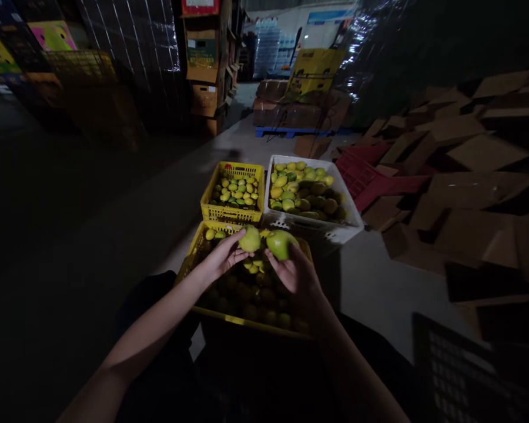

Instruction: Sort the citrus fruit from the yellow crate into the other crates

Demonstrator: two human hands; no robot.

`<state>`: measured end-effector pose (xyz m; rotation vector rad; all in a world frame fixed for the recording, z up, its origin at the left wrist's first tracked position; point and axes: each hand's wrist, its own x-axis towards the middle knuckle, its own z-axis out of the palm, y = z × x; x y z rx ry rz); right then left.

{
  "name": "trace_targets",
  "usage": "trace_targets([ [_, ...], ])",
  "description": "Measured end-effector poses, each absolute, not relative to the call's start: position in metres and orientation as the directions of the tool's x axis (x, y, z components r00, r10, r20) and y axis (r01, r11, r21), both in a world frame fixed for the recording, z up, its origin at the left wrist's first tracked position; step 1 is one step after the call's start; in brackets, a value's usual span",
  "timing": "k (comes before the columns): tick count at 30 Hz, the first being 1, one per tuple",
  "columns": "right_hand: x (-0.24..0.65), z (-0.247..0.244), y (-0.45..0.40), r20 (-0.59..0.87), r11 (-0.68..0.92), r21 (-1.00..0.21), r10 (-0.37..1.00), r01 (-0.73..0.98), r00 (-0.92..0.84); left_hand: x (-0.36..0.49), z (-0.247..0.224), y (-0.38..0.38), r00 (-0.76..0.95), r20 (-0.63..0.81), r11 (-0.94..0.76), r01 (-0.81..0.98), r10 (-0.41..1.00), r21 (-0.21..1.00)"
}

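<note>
Head view, looking down: my left hand (224, 257) grasps a yellow-green lemon (249, 240), fingers curled about its near side, and my right hand (296, 274) cups a larger, glossy green fruit (280, 244) against its palm. Both are held up, near each other, over a front yellow crate (233, 319) that spreads from under my hands toward six o'clock; the fruit inside is mostly sunk in shadow, with a few lemons lit at its far edge. Taking my hands as the dial's centre, a smaller yellow crate (231, 212) of yellow and green lemons sits at eleven o'clock, and a white crate (314, 221), heaped with larger yellow-green fruit, stands just beside it toward one o'clock. At two o'clock I see a red plastic crate (357, 176), with a tumble of cardboard boxes (476, 188) reaching round to three. Farther off, near half past twelve, a blue pallet (286, 133) bears wrapped cartons and a yellow carton (315, 73). A dark slatted crate (461, 376) lies at four o'clock.
</note>
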<state>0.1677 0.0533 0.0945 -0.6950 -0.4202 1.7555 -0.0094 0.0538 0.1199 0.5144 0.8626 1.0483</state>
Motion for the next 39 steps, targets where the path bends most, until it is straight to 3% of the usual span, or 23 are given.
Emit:
trace_targets([
  [4,0.168,0.089,0.051,-0.223,-0.362,-0.689,0.930,-0.628,-0.291,-0.008,0.124,0.055,0.206,-0.465,0.493,-0.563,0.861,0.663],
  [9,0.163,0.091,0.049,-0.246,-0.350,-0.738,0.936,-0.577,-0.252,-0.010,0.119,0.055,0.194,-0.384,0.427,-0.511,0.903,0.746],
  [11,0.163,0.094,0.048,-0.223,-0.318,-0.757,0.947,-0.571,-0.231,-0.010,0.116,0.054,0.170,-0.284,0.331,-0.442,0.944,0.834],
  [14,0.163,0.099,0.045,-0.161,-0.238,-0.826,0.968,-0.511,-0.192,-0.011,0.114,0.053,0.036,-0.024,0.034,-0.287,0.999,0.957],
  [16,0.162,0.099,0.044,-0.112,-0.135,-0.891,0.991,-0.433,-0.078,-0.012,0.114,0.052,-0.017,0.161,-0.162,-0.115,0.987,0.980],
  [20,0.160,0.098,0.042,0.160,0.187,-0.976,0.963,-0.109,0.218,-0.017,0.117,0.047,0.070,0.402,-0.407,0.238,0.913,0.882],
  [23,0.159,0.097,0.040,0.425,0.410,-0.905,0.877,0.112,0.223,-0.019,0.119,0.043,0.129,0.496,-0.504,0.379,0.859,0.776],
  [28,0.161,0.094,0.037,0.633,0.572,-0.752,0.766,0.327,0.115,-0.021,0.119,0.040,0.189,0.560,-0.572,0.485,0.807,0.661],
  [33,0.161,0.097,0.036,0.752,0.656,-0.600,0.657,0.458,0.045,-0.022,0.119,0.038,0.184,0.568,-0.577,0.485,0.802,0.657],
  [35,0.162,0.100,0.033,0.748,0.660,-0.609,0.662,0.440,0.043,-0.022,0.122,0.037,0.161,0.529,-0.541,0.438,0.833,0.718],
  [39,0.162,0.102,0.028,0.648,0.594,-0.740,0.755,0.315,0.099,-0.019,0.130,0.033,0.078,0.383,-0.390,0.255,0.920,0.885],
])
